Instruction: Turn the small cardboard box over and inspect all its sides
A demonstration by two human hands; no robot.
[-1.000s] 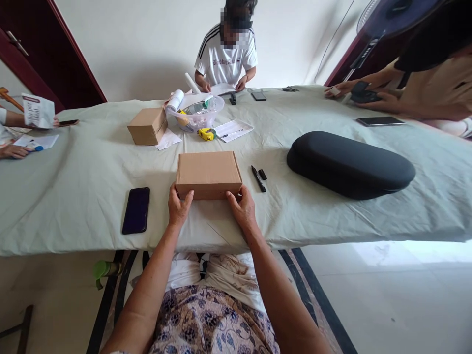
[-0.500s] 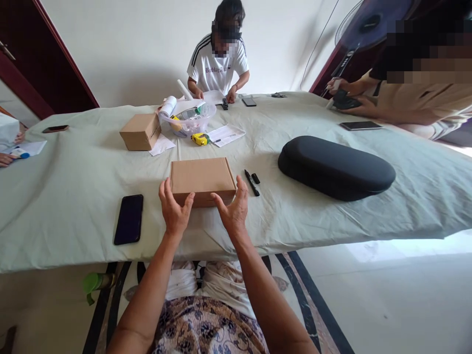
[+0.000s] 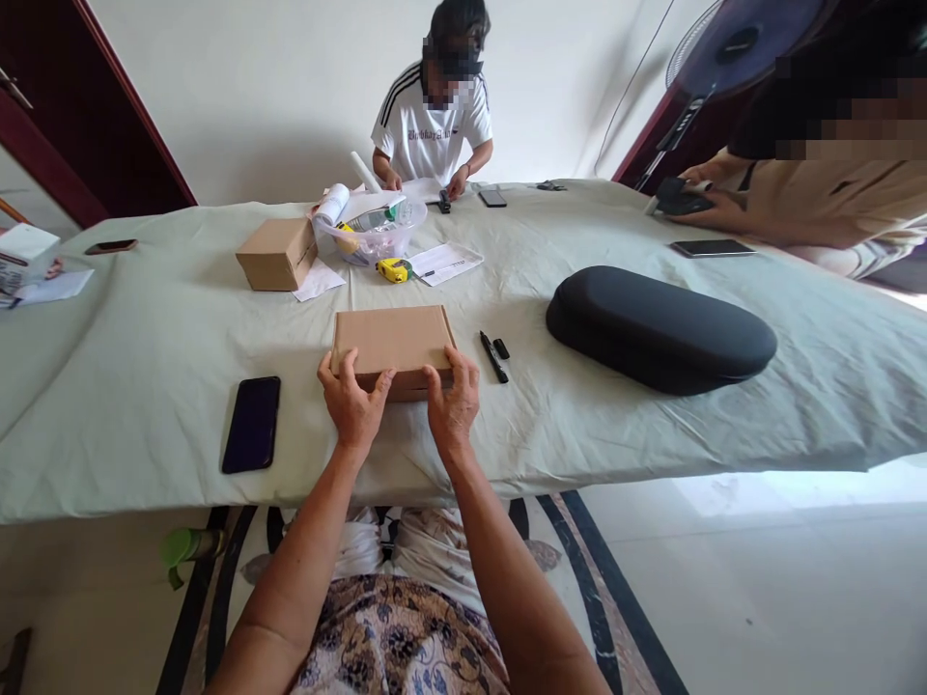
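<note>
Fingers [image 3: 349,364] of the left hand [image 3: 352,407] and right hand [image 3: 453,403] gripped the near corners of a brown cardboard box [image 3: 391,336] lying on the cloth-covered tabletop [image 3: 623,434], between a dark phone [image 3: 250,425] at left and a black marker [image 3: 493,358], its cap [image 3: 501,348] alongside, at right.

Before me on the table [image 3: 130,367] lies the box [image 3: 391,336], my left hand [image 3: 354,398] at its near left corner, my right hand [image 3: 453,396] at its near right. A phone [image 3: 251,425] lies left of it; the marker [image 3: 493,357] right, then the case [image 3: 662,328]. Behind it sits the tape measure [image 3: 393,270], then the basket [image 3: 397,239], with another box [image 3: 269,261] left of that.
</note>
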